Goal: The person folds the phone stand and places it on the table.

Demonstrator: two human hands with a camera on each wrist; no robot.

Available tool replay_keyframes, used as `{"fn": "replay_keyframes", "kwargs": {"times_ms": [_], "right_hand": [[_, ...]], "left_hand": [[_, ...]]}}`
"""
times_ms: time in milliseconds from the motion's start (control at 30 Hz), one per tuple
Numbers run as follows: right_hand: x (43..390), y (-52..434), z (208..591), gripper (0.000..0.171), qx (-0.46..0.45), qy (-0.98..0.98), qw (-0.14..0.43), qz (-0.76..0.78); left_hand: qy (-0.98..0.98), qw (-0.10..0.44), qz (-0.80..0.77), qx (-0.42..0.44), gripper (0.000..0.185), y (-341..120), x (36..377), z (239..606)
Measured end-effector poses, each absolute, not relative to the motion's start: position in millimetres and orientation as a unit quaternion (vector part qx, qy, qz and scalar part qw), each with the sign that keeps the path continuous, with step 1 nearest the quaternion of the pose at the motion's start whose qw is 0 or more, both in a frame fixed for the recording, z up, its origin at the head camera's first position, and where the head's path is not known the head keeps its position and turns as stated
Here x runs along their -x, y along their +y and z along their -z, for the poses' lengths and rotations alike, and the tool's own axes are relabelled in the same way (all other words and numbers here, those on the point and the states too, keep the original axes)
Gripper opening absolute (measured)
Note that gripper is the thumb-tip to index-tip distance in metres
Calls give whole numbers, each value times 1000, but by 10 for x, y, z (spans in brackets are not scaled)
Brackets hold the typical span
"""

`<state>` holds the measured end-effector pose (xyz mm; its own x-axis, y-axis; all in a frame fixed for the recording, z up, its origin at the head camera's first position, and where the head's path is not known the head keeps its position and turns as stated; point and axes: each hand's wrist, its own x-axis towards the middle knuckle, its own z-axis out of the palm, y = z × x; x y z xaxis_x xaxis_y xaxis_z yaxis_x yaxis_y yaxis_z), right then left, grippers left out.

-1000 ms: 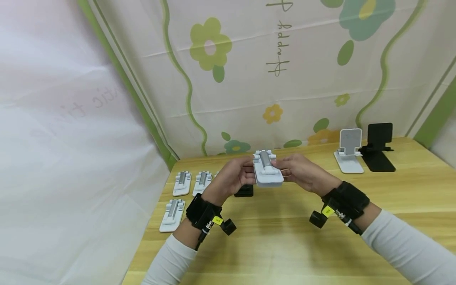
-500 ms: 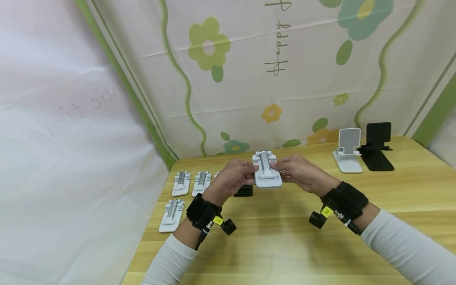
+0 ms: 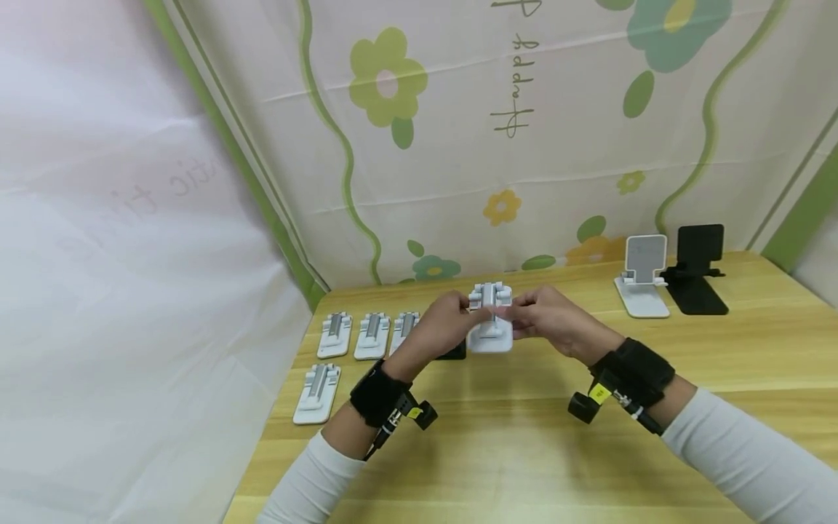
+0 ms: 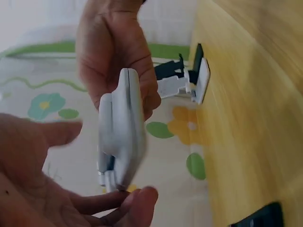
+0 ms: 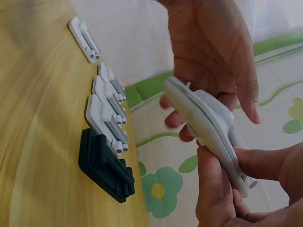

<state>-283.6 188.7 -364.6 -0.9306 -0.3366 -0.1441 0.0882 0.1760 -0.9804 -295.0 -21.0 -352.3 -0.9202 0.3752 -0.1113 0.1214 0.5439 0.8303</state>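
A folded white phone stand [image 3: 491,340] is held above the table, its grey hinged arm facing me in the head view. My right hand [image 3: 558,322] pinches its right side; in the right wrist view the thumb and fingers [image 5: 213,184] grip one end. My left hand [image 3: 441,326] is at the other side, its thumb reaching across in front of the stand. The left wrist view shows that thumb [image 4: 64,133] extended and apart from the stand, while fingertips [image 4: 144,201] are at its lower end. Part of the stand's middle is hidden by the thumbs.
Several folded white stands lie at the table's left, including one nearer the front [image 3: 317,393]. A folded black stand [image 5: 106,165] lies beside the back row. At the back right, an unfolded white stand [image 3: 644,273] and an unfolded black stand [image 3: 699,266] stand upright.
The left hand has shifted right, its thumb coming over the front of the stand. The held stand has tilted and dropped slightly. The right hand keeps its grip.
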Motion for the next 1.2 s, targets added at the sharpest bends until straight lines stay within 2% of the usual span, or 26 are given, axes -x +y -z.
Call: {"fn": "replay_keyframes", "kwargs": {"times_ms": [67,200,400,467,533,733,833,933,1033,1200], "right_hand": [[2829,1853,3658,32,85,744,167,642],[2824,1792,3686,23,91,742,168,643],[2847,1772,3749,30,101,755,179,622],[2883,1820,3781,33,112,786,158,587],[2960,1930,3819,35,137,844,95,510],[3365,2691,4006,22,158,947,-206,189],[3545,3128,4071,20,145,944,-269,123],[3660,3478,4093,31,124,950,-275,77],[3719,3716,4082,45,101,964,-239,51],[3763,3911,4037,54,89,977,-186,53]], "left_hand": [[892,121,-406,-156,52,-191,2901,3520],[904,88,-383,-170,42,-178,2853,3552],[911,61,-379,-154,35,-211,2871,3664],[919,55,-360,-151,33,-255,2877,3707],[929,50,-336,-147,33,-325,2885,3756],[950,57,-288,-102,46,-656,2875,3926],[959,67,-265,-72,48,-878,2851,4050],[967,77,-239,-46,50,-1108,2821,4181],[968,86,-234,-16,51,-1330,2784,4293],[967,77,-241,13,43,-1632,2759,4408]]}}
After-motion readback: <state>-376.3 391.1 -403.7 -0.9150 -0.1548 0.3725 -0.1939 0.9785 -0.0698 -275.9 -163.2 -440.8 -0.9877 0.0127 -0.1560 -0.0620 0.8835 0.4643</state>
